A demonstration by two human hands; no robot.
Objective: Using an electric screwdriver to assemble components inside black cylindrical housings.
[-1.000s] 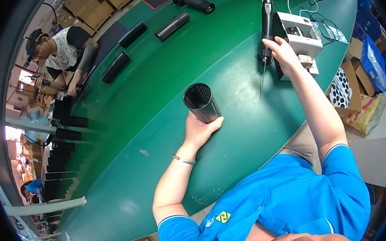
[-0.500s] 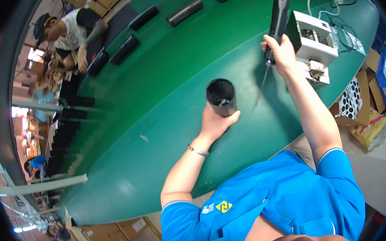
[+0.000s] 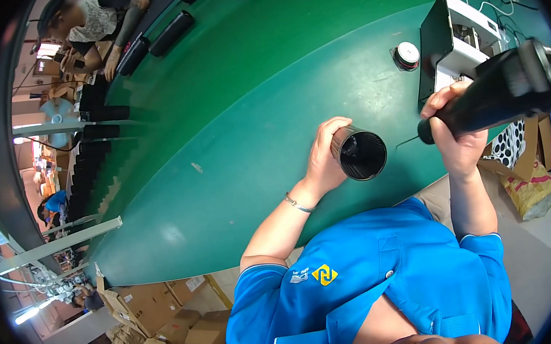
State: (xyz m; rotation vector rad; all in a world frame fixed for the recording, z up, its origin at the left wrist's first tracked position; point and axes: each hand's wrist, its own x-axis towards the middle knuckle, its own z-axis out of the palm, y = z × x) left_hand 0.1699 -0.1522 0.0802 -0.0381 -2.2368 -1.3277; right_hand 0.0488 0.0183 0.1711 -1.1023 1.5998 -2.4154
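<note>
My left hand (image 3: 324,162) is wrapped round a black hollow cylinder (image 3: 382,167), holding it tilted with its open end facing right and toward me. Inside the cylinder it is dark, and some small parts show there without detail. A black electric screwdriver (image 3: 502,93) is gripped in my right hand (image 3: 460,144). It lies nearly level, its thin bit pointing left, and the bit's tip is just right of the cylinder's mouth, apart from it. Beyond my right hand stands a white and black box-shaped machine (image 3: 437,49), partly covered by the screwdriver.
A small round part with a white top (image 3: 406,53) rests on the green table (image 3: 254,141) left of the machine. Several black cylinders (image 3: 172,33) lie at the far left, near a seated person (image 3: 99,30). Cardboard boxes (image 3: 150,305) stand below the table's edge.
My right hand has brought the screwdriver down and toward me, from upright to nearly level. My left hand has turned the cylinder's mouth toward the right. The round part has come into sight.
</note>
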